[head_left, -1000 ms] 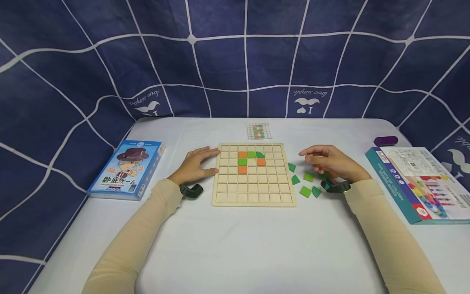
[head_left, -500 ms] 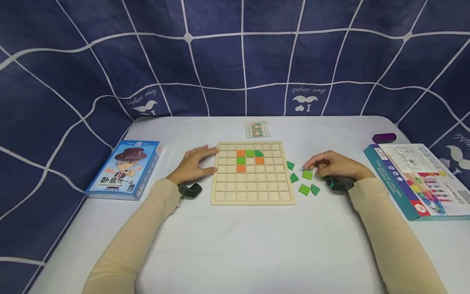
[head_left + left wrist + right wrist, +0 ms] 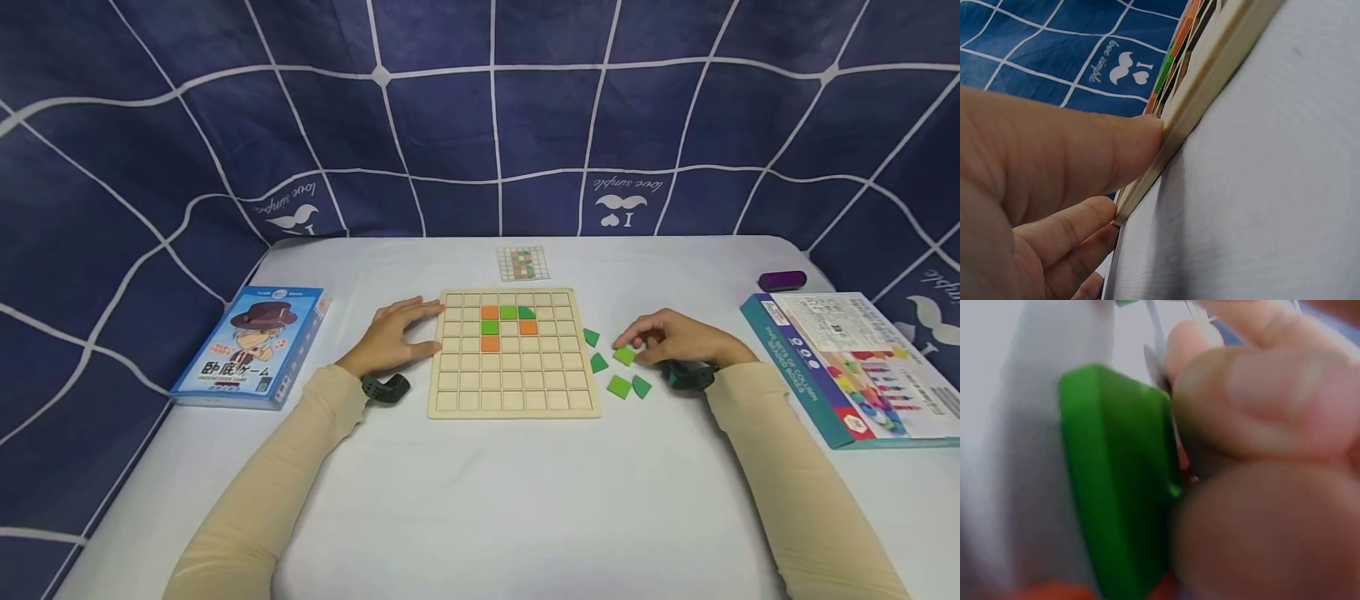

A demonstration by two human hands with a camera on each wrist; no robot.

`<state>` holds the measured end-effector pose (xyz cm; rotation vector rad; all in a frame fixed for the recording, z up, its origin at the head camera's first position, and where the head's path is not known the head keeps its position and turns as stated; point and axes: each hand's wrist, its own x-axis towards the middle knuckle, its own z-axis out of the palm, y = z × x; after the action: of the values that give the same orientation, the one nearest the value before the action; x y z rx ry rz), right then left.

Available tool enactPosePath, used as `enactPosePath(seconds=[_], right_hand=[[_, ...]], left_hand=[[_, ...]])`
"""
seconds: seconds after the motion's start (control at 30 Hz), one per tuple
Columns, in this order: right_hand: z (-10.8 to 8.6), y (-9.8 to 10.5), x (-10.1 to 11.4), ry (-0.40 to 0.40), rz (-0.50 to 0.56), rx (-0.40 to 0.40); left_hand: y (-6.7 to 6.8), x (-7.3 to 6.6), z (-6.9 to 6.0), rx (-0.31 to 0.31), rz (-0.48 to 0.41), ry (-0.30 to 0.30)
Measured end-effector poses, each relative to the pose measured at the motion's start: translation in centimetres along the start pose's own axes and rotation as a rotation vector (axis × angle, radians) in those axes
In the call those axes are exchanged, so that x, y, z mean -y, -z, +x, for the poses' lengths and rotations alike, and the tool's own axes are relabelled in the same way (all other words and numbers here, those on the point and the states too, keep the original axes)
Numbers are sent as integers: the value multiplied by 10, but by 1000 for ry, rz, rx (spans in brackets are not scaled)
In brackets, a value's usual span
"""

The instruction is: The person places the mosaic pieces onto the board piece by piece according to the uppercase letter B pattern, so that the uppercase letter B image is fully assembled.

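The board rests on the tabletop, with inlaid tiles in its cells. Behind it lies the card, and farther behind hangs the curtain. Left of it is the game box; just right, loose tiles; farther right, the bead box.

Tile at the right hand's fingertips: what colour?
The tile is light green, clearest in the head view.

left hand: touches left edge of pale square wooden grid board
right hand: fingertips at light-green square tile, right of board
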<state>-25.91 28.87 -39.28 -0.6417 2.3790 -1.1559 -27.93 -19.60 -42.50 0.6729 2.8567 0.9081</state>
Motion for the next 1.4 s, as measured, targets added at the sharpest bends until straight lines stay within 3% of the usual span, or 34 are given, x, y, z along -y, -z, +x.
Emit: enactPosePath(seconds=[0.2, 0.4, 0.83, 1.2, 1.4], right_hand=[[2, -2, -1, -79, 14, -61], [1, -1, -1, -111, 50, -75], [2, -1, 4, -137, 5, -117], [10, -12, 31, -143, 11, -199], [19, -25, 45, -151, 87, -226]], left_hand=[[1, -2, -1, 1, 0, 6], [1, -2, 0, 2, 4, 3], [1, -2, 0, -5, 9, -9], [1, -4, -1, -4, 7, -6], [1, -3, -2, -8, 9, -15]])
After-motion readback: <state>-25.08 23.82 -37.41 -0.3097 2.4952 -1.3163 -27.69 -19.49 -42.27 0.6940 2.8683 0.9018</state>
